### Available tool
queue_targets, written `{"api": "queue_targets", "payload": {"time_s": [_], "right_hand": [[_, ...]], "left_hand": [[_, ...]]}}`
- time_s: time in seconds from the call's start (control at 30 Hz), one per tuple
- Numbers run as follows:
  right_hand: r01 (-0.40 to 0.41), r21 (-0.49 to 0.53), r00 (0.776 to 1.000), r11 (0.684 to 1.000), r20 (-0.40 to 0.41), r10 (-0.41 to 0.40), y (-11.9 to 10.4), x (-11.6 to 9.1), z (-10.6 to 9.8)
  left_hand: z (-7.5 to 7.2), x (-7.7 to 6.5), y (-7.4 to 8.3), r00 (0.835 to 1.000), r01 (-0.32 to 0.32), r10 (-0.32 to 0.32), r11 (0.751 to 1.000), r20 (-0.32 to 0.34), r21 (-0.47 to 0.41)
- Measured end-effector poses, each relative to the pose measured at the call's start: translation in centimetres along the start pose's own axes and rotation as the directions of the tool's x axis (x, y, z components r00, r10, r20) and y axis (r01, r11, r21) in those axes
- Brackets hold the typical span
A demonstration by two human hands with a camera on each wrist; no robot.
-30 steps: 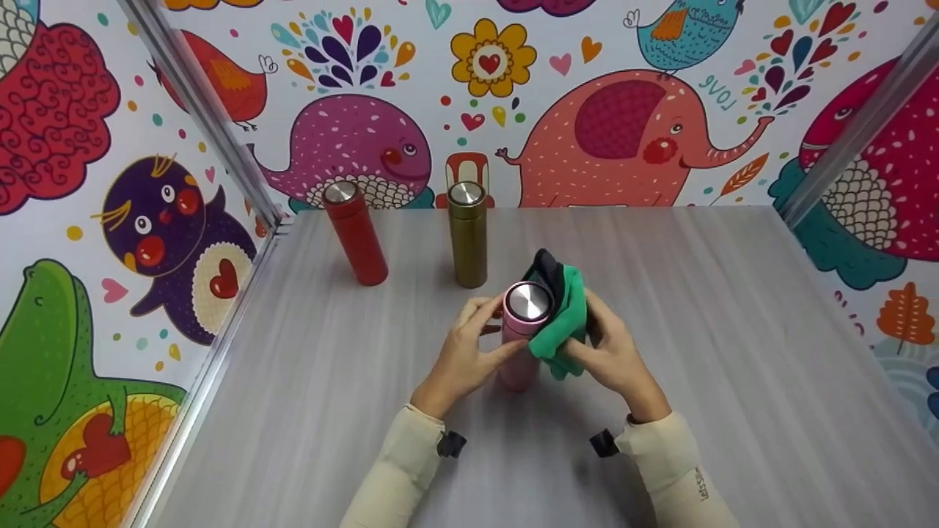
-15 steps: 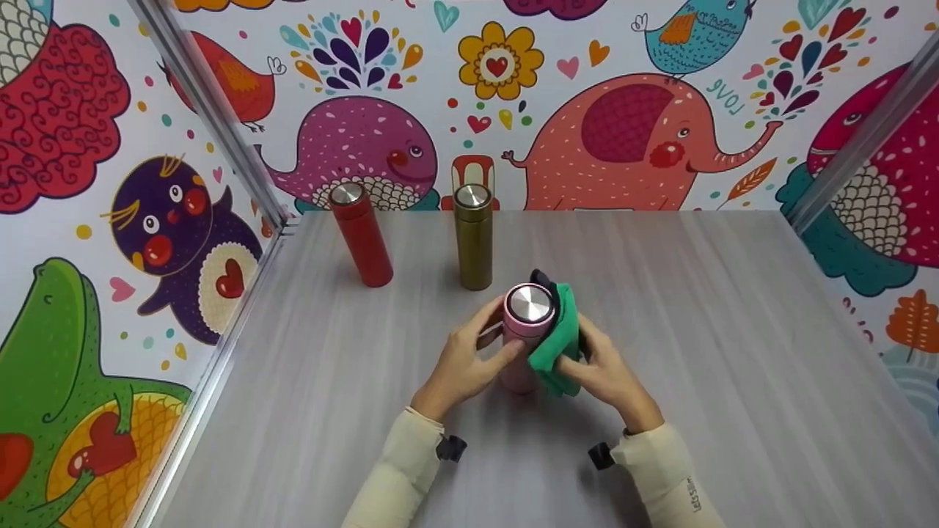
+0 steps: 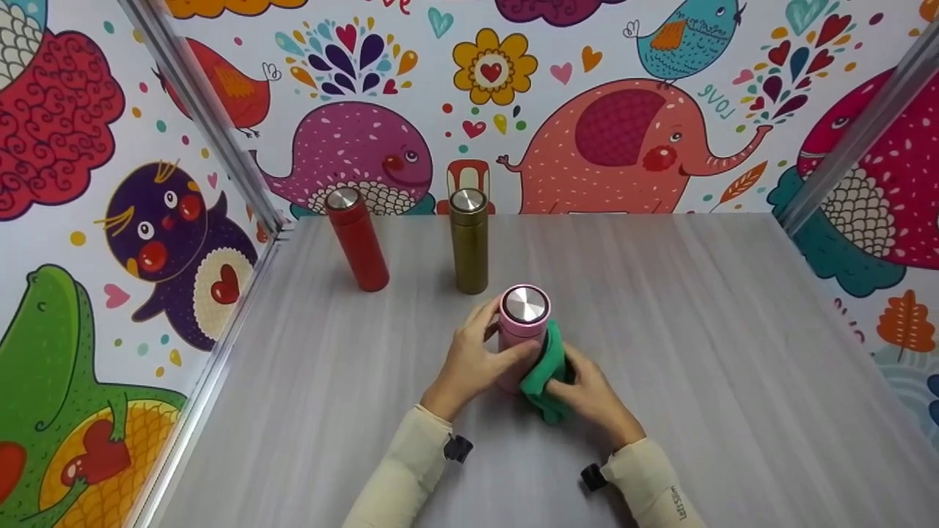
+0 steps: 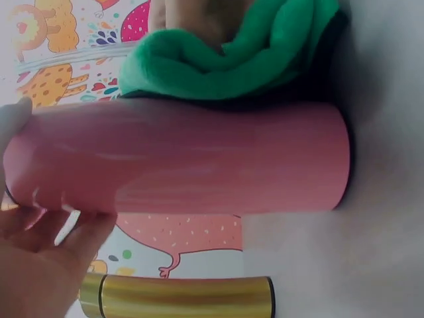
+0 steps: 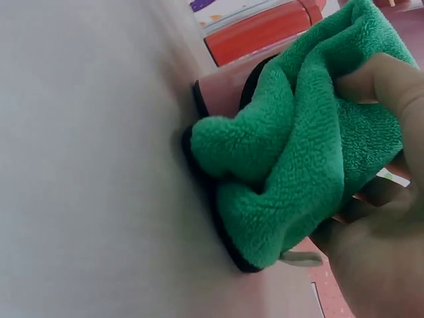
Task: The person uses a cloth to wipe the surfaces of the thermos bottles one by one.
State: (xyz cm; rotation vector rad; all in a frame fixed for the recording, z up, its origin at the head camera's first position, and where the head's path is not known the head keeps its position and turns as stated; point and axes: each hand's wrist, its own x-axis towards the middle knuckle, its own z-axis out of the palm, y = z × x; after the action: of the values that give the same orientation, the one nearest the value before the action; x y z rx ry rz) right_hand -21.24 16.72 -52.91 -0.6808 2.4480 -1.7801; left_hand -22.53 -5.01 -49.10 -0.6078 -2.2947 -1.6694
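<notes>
Both hands hold something: the left hand (image 3: 475,363) grips the upper part of the pink bottle (image 4: 179,159), thumb across the near side and fingers around the far side, while the right hand (image 3: 587,389) pinches the folded green cloth (image 5: 298,152) between thumb and fingers. Cloth and bottle meet along the bottle's right side, towards its lower part, and the cloth's loose folds hang close to the table (image 3: 697,352). Done well, this work seems to call for a firm left grip near the top, so that the bottle cannot tip as the cloth presses on it. A flatter fold under the right fingers would probably give more even contact than the present bunched one.

The pink bottle is upright, its long axis vertical and its silver cap (image 3: 525,303) facing up; its base appears to rest on the table, roughly midway between the left and right edges and well in from the back edge. Beyond it, nearer the back edge and left of centre, stands the gold bottle (image 3: 470,246), also upright. Further left, near the back left corner, the red bottle (image 3: 359,246) stands the same way, cap up.
</notes>
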Motion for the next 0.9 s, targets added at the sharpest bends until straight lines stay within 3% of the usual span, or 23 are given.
{"api": "queue_targets", "payload": {"time_s": [0.23, 0.53, 0.67, 0.9], "right_hand": [[0.060, 0.080, 0.997, 0.995, -0.060, -0.056, 1.8, 1.3, -0.4], [0.138, 0.083, 0.985, 0.987, -0.116, -0.128, -1.7, 2.4, -1.8], [0.235, 0.081, 0.964, 0.969, -0.148, -0.221, -3.1, 2.8, -2.2], [0.401, 0.083, 0.911, 0.913, -0.139, -0.387, -4.8, 3.3, -2.7]], "left_hand": [[-0.5, 0.3, -0.3, 0.999, -0.028, 0.028, 0.999, 0.017, 0.016], [-1.5, 0.5, -0.3, 0.996, -0.039, 0.046, 0.996, 0.076, -0.080], [-1.6, 0.5, -0.1, 0.993, -0.038, 0.051, 0.993, 0.107, -0.114], [-1.6, 0.8, -0.3, 0.985, -0.134, 0.137, 0.990, 0.101, -0.035]]}}
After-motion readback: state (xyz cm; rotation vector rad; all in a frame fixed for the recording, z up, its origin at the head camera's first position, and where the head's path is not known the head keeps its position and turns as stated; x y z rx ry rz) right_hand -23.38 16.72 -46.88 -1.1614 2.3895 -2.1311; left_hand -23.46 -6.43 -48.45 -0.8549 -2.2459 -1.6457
